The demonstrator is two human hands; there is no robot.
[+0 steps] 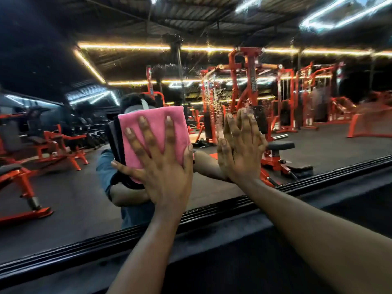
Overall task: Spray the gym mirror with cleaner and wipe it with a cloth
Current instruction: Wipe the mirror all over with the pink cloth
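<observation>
Two bare forearms reach up from the lower edge toward the mirror (212, 66); below the glass runs a dark ledge (233, 228) with a ribbed black strip along the mirror's bottom edge. Left hand (167, 166) is spread flat, fingers straight and splayed, pressing a folded pink cloth (157, 124) against the glass; the thumb lies along the cloth's right edge and the little finger reaches under its lower left corner; the cloth's dark reflection shows just to its left. Right hand (241, 145) is flat too, fingers straight and close together, palm against the mirror just right of the cloth, meeting its own reflection fingertip to fingertip; it holds nothing. Spray droplets (214, 96) speckle the glass above and between the hands, a streaky patch running down toward the right hand's fingertips. No cleaner bottle can be seen. Reflected in the mirror: a person in a blue shirt behind the cloth, red gym machines (250, 81) across a dark floor, a red bench (23, 179) at left, strip lights (127, 46) along a dark ceiling.
</observation>
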